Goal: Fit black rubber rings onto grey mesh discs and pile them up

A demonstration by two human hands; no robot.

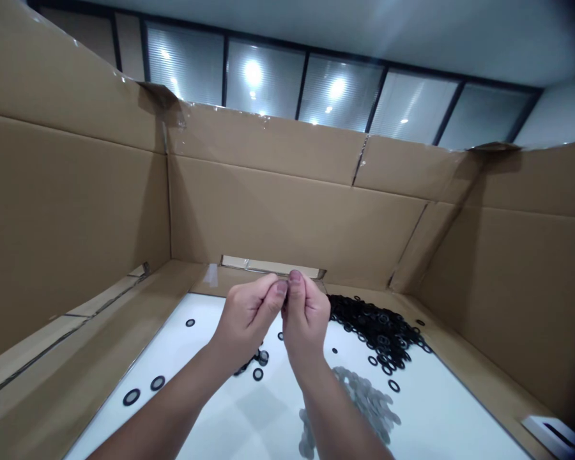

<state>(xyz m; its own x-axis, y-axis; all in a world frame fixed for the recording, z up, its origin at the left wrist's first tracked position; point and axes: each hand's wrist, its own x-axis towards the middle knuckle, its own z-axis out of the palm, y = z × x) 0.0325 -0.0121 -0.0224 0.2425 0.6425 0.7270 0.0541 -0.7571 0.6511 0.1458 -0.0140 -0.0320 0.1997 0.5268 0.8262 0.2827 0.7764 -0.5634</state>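
My left hand (249,313) and my right hand (305,313) are raised together over the white board (230,415), thumbs side by side and fingers curled in. Both are closed in a pinch. A sliver of something dark shows between them, but the fingers cover it too much to name. Behind my right hand lies a heap of black rings (381,329). Thin grey discs (364,399) are spread beside my right forearm. Left of my left forearm are black rings with pale centres, such as one ring (131,397) and another ring (158,383).
Tall cardboard walls (268,204) enclose the board at the left, back and right. A small group of rings (257,374) lies between my forearms, partly hidden. A white box-like object (551,436) sits at the lower right. Beyond the walls are panelled windows (273,73).
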